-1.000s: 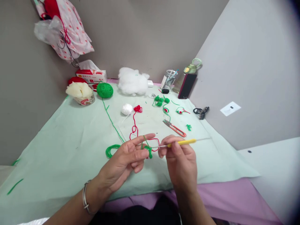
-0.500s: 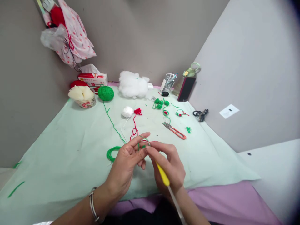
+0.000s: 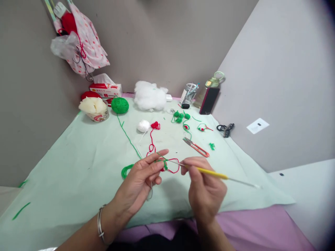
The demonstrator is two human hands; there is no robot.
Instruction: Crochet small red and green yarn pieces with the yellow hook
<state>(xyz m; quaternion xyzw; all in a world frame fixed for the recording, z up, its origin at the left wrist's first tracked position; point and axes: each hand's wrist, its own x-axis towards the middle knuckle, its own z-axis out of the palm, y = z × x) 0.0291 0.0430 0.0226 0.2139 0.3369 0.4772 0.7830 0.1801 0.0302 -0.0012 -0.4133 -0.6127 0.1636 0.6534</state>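
Note:
Between the thumb and fingers of my left hand [image 3: 141, 176] is a small crochet piece [image 3: 164, 166] in green with some red, partly hidden by the fingertips. Green yarn runs over my raised index finger, and a loop of red yarn [image 3: 176, 170] hangs beside the piece. My right hand [image 3: 206, 186] grips a crochet hook [image 3: 211, 172] by its yellow handle; the metal tip reaches left to the green stitches. A coil of green yarn [image 3: 126, 171] lies left of my left hand. Beyond the hands are a white yarn ball [image 3: 143, 126] and a red yarn tangle [image 3: 155, 125].
Orange-handled thread snips [image 3: 196, 147] lie to the right, near small green crocheted pieces [image 3: 178, 117]. Along the back stand a green yarn ball [image 3: 119, 105], white stuffing [image 3: 150, 96], a glass of pens [image 3: 190, 94] and a phone [image 3: 209, 101] leaning on a bottle [image 3: 213, 82].
My right hand has moved right, away from my left. The hook has swung from pointing down toward me to lying nearly level, its tip at the crochet piece.

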